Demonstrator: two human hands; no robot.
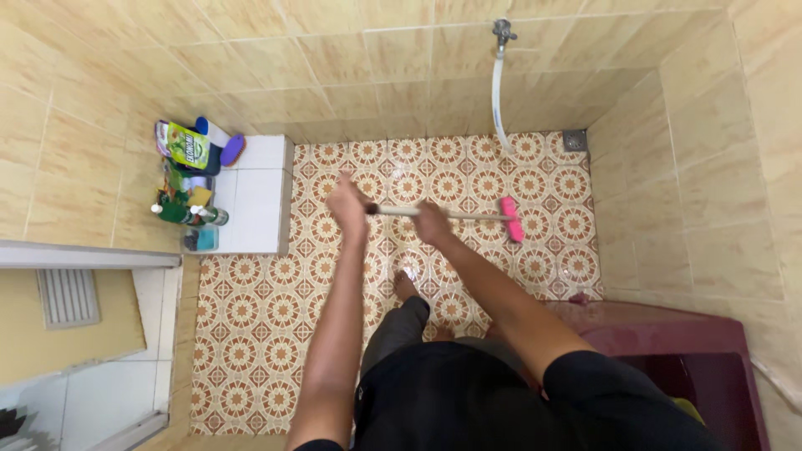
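Observation:
I look straight down at a patterned tile floor (pixel 251 309). A long-handled scrub brush (pixel 468 215) lies nearly level across the view, its pink head (pixel 510 219) down on the floor at the right. My left hand (pixel 349 203) grips the near end of the pale handle. My right hand (pixel 433 222) grips the handle further along, closer to the pink head. Both arms reach forward from my dark shirt, and one bare foot (pixel 404 285) shows below the hands.
A white tiled ledge (pixel 259 196) at the left carries several bottles and cleaning packets (pixel 190 171). A tap with a white hose (pixel 499 92) hangs on the far wall, a floor drain (pixel 575 139) sits in the far right corner, and a dark red tub (pixel 668 342) stands at the lower right.

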